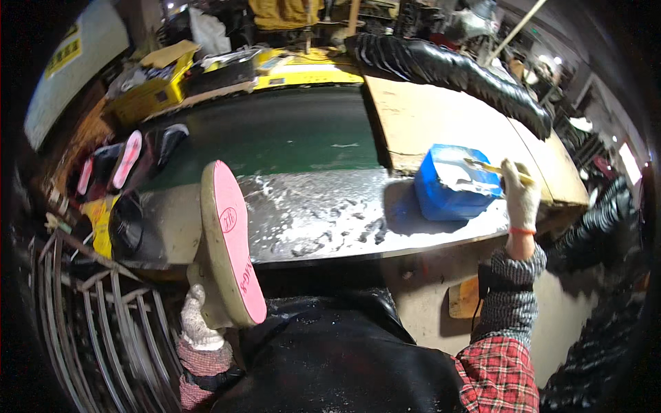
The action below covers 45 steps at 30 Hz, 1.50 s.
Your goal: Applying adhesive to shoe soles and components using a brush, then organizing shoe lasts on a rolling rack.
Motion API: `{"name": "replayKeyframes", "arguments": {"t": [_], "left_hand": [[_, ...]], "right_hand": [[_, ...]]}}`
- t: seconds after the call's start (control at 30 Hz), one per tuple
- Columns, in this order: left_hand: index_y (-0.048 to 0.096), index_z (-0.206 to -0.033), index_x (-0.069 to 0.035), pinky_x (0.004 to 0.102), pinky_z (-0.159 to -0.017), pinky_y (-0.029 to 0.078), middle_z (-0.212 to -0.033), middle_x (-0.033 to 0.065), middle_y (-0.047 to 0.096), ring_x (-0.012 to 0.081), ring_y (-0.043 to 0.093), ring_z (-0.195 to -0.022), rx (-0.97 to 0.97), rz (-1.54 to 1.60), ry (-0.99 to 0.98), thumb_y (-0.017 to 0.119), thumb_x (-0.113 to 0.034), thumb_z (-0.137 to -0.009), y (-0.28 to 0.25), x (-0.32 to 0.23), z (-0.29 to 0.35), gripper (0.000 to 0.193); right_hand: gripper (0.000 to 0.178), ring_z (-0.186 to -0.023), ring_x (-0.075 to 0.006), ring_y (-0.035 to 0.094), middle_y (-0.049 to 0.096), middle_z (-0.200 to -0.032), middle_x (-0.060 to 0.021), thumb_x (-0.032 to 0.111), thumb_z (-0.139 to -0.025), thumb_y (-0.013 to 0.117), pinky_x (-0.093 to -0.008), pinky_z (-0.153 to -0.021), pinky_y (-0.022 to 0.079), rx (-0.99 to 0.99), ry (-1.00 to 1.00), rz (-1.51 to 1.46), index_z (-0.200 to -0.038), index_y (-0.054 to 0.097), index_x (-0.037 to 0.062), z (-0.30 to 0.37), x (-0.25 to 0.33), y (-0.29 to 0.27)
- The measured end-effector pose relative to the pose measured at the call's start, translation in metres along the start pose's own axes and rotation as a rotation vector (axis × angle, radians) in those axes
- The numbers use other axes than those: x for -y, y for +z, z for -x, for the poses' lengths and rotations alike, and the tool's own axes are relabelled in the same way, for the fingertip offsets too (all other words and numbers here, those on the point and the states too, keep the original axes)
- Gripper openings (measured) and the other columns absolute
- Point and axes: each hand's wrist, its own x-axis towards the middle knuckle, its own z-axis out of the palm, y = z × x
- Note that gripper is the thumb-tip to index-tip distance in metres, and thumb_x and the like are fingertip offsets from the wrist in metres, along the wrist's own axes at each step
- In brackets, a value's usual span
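My left hand (198, 323), in a whitish glove, grips an olive-coloured shoe last (208, 241) near its lower end. The last is tilted nearly upright, with a pink insole (233, 220) covering its flat bottom face, which is turned toward me. Over on the right, my gloved right hand (521, 196) is closed around the handle of a brush (489, 167). The brush's head rests over the open top of a blue plastic container (447, 196), whose rim and inside are coated in white, glue-like stuff.
White smears cover the metal worktop (330, 220) beside a dark green belt (275, 131). Lasts with pink soles (127, 160) lie at the left. Black shoe parts (454, 69) line the back of a pale board (420, 113). A metal rack (117, 323) stands at the lower left.
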Motion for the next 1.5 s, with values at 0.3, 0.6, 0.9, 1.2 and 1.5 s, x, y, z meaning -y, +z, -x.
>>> {"name": "replayKeyframes", "arguments": {"t": [0.3,0.6,0.9,1.2,1.5], "left_hand": [[0.059,-0.112,-0.010,0.0285,-0.031,0.038,-0.086,0.0119,0.066,0.0209,0.057,-0.051,-0.688,0.224,-0.253,0.046,-0.050,-0.093,-0.033,0.048,0.009,0.046],[0.052,-0.114,-0.002,0.0194,-0.041,0.042,-0.084,0.0081,0.060,0.0144,0.057,-0.059,-0.158,0.292,-0.386,0.062,-0.020,-0.090,-0.041,0.044,0.007,0.032],[0.050,-0.120,-0.003,0.0232,-0.053,0.043,-0.094,0.0091,0.059,0.0167,0.057,-0.070,-0.173,0.539,-0.438,0.058,-0.025,-0.091,-0.077,0.054,0.018,0.037],[0.047,-0.125,-0.004,0.0270,-0.064,0.044,-0.103,0.0102,0.057,0.0189,0.057,-0.081,-0.136,0.604,-0.488,0.055,-0.029,-0.093,-0.080,0.058,0.018,0.042],[0.044,-0.131,-0.005,0.0307,-0.076,0.045,-0.113,0.0113,0.056,0.0212,0.057,-0.092,-0.041,0.602,-0.431,0.051,-0.034,-0.095,-0.076,0.055,0.016,0.047]], "right_hand": [[0.022,-0.062,-0.0047,0.050,0.058,-0.068,0.0019,0.020,-0.092,0.061,-0.0182,-0.052,0.036,0.133,0.108,-0.217,-0.090,0.068,-0.0009,-0.007,-0.020,-0.012],[0.025,-0.069,-0.0209,0.066,0.068,-0.085,-0.0145,0.018,-0.091,0.060,-0.0328,-0.068,0.057,0.680,-0.301,-0.759,-0.105,0.063,-0.0027,0.117,0.154,0.105],[0.022,-0.070,-0.0102,0.063,0.068,-0.088,-0.0127,0.015,-0.095,0.057,-0.0185,-0.061,0.051,0.965,0.117,-0.847,-0.098,0.063,-0.0054,0.132,0.189,0.220],[0.020,-0.060,-0.0117,0.059,0.063,-0.068,-0.0032,0.018,-0.093,0.060,-0.0239,-0.055,0.048,0.881,0.034,-0.664,-0.094,0.065,-0.0019,0.085,0.230,0.238],[0.017,-0.064,-0.0113,0.064,0.069,-0.074,-0.0090,0.017,-0.086,0.068,-0.0262,-0.056,0.051,1.147,0.001,-0.738,-0.088,0.068,0.0004,0.152,0.260,0.170]]}}
